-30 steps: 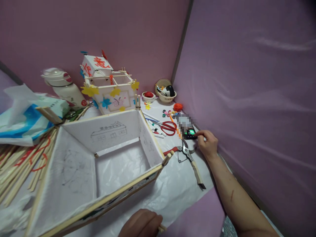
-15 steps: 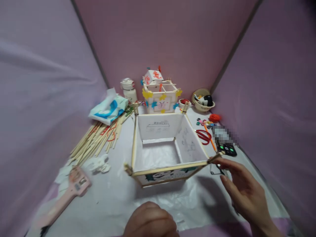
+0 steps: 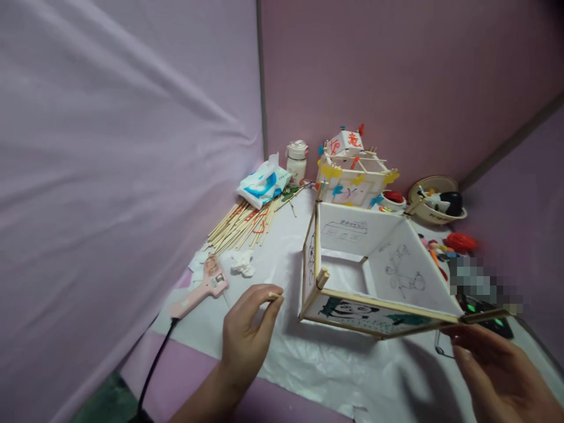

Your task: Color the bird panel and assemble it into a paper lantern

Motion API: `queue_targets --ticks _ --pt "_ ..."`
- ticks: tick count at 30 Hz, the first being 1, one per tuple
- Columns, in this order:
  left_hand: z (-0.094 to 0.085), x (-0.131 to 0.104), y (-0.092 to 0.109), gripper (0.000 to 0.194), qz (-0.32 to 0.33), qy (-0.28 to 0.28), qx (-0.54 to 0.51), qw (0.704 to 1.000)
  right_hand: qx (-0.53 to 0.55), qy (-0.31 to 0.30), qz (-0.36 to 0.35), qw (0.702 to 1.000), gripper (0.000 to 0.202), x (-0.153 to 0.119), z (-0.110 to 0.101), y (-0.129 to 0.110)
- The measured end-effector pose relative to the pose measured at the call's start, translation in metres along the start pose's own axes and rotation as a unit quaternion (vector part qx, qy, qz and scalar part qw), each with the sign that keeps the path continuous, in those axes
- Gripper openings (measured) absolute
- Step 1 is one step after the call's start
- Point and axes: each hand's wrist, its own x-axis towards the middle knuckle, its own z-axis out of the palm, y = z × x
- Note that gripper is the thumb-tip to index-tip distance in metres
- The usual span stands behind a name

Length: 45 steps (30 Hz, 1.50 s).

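While left hand (image 3: 244, 342) pinches wooden piece (image 3: 274, 296), right hand (image 3: 502, 373) at near right corner of box frame (image 3: 370, 316), can't tell if gripping. Room on white sheet (image 3: 317, 364) in front. Glue gun (image 3: 206, 289), sticks (image 3: 240, 226) farther left; decorated model (image 3: 352, 185) close behind; black device (image 3: 503, 330) right.
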Motion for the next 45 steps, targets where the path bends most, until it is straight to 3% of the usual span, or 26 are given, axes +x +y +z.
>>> queue_targets --ticks 4,8,15,19,23,26,28,31,34,39,45 --pt "0.001 -0.016 0.007 0.013 -0.065 -0.060 -0.045 0.995 -0.084 -0.094 -0.014 0.992 0.051 0.007 0.005 0.008" --pt "0.004 -0.033 0.009 0.017 -0.090 -0.105 -0.061 0.988 -0.144 -0.157 -0.018 0.977 0.039 0.003 0.013 0.006" --pt "0.023 -0.052 0.022 0.018 -0.078 -0.173 -0.068 0.980 -0.160 -0.125 -0.106 0.973 0.033 0.014 0.023 -0.005" --pt "0.038 -0.044 0.023 0.016 -0.061 -0.175 -0.051 0.981 -0.158 -0.143 -0.083 0.974 0.034 0.037 0.037 -0.004" --pt "0.049 -0.027 0.014 0.014 -0.056 -0.168 -0.040 0.983 -0.064 -0.148 -0.040 0.986 0.040 0.051 0.056 -0.008" --pt "0.052 -0.024 0.006 0.012 -0.042 -0.141 -0.011 0.989 -0.039 -0.104 -0.032 0.993 0.046 0.042 0.061 -0.019" --pt "0.054 -0.028 0.002 0.012 -0.043 -0.152 -0.005 0.987 -0.045 -0.101 -0.067 0.992 0.034 0.028 0.061 -0.030" --pt "0.058 -0.036 -0.002 0.008 -0.042 -0.198 -0.005 0.979 0.009 -0.194 -0.149 0.970 0.015 0.005 0.067 -0.050" --pt "0.063 -0.040 -0.006 0.008 -0.025 -0.223 0.008 0.974 0.079 -0.259 -0.156 0.950 0.014 -0.008 0.081 -0.062" --pt "0.066 -0.042 -0.012 0.016 -0.009 -0.242 0.002 0.970 0.131 -0.281 -0.151 0.939 0.015 -0.012 0.102 -0.066" --pt "0.066 -0.043 -0.016 0.020 0.003 -0.247 0.017 0.969 0.108 -0.292 -0.193 0.931 0.010 -0.014 0.110 -0.065"
